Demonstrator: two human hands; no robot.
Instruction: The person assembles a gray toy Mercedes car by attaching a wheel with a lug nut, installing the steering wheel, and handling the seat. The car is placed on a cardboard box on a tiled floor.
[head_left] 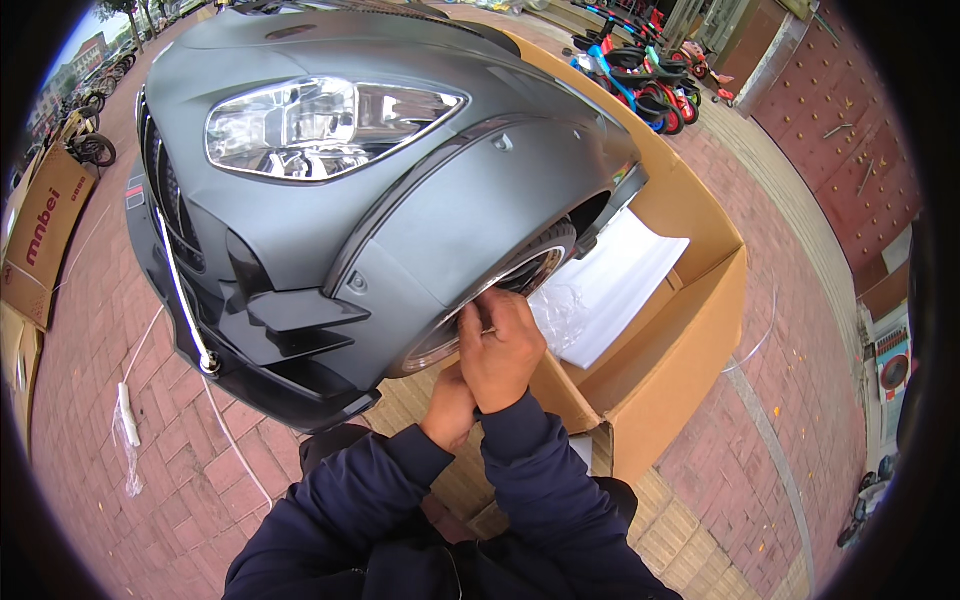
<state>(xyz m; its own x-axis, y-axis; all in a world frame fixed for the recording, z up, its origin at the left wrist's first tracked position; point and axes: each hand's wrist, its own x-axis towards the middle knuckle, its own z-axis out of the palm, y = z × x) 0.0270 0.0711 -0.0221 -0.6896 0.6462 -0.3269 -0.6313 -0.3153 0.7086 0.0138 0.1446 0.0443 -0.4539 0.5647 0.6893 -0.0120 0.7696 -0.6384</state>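
At far left of my feed, a cardboard carton [45,235] stands on the paving [110,420]. Next is the grey car [430,235], its wheel [548,262] directly ahead of the fingers [470,328]. Those of the left hand [450,408] hide behind the right hand [505,352], whose own bunch at the wheel; I cannot tell what either grasps. Further right, an open carton [675,385] holds a white sheet [630,270] and clear plastic wrap [562,318].

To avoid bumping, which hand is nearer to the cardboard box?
Right. The right hand is just left of the cardboard box; the left hand is farther left, lower, partly hidden.
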